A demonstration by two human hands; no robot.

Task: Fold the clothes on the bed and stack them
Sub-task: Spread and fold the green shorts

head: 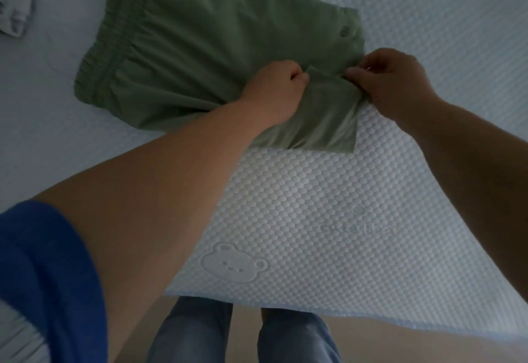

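Note:
Green shorts [200,37] with an elastic waistband lie on the white quilted bed [300,205], waistband to the left. My left hand [275,88] grips the fabric near the lower leg hem, fingers curled into the cloth. Just to its right, my right hand [391,79] pinches the same hem. A flap of the leg [328,122] hangs toward me between the two hands, showing its paler inside.
A white patterned garment [14,5] lies at the far left top corner. The bed's near edge [314,314] runs across the bottom, with my legs in jeans below it. An embossed bear mark [234,262] is on the cover.

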